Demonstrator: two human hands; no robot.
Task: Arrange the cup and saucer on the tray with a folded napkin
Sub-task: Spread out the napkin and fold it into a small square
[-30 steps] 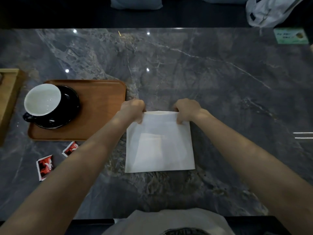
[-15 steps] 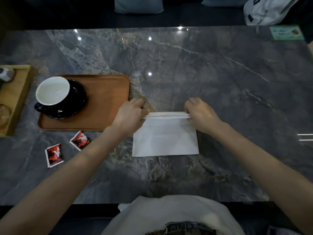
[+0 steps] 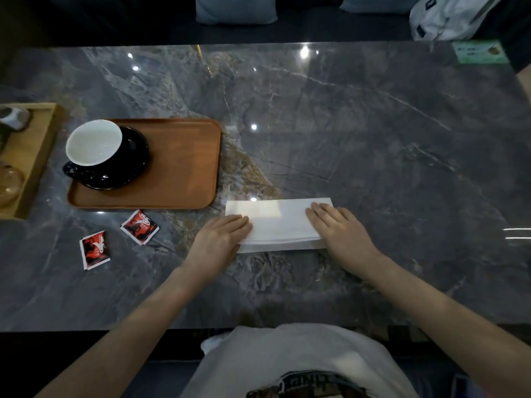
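Observation:
A white napkin (image 3: 278,222) lies folded in half as a long rectangle on the grey marble table (image 3: 344,133). My left hand (image 3: 221,238) rests flat on its left end and my right hand (image 3: 339,228) flat on its right end, both pressing it down. A brown wooden tray (image 3: 184,168) sits to the left. On the tray's left part stands a black cup with a white inside (image 3: 93,142) on a black saucer (image 3: 135,165), handle pointing left.
Two red sugar sachets (image 3: 140,226) (image 3: 94,249) lie in front of the tray. A light wooden tray (image 3: 31,156) with small items stands at the far left edge. A green card (image 3: 478,52) lies at the back right corner. Cushions and a white bag sit behind the table.
Both hands brought the napkin's far edge toward me and laid it on the near edge, halving it. They now press flat on the folded napkin instead of pinching its corners.

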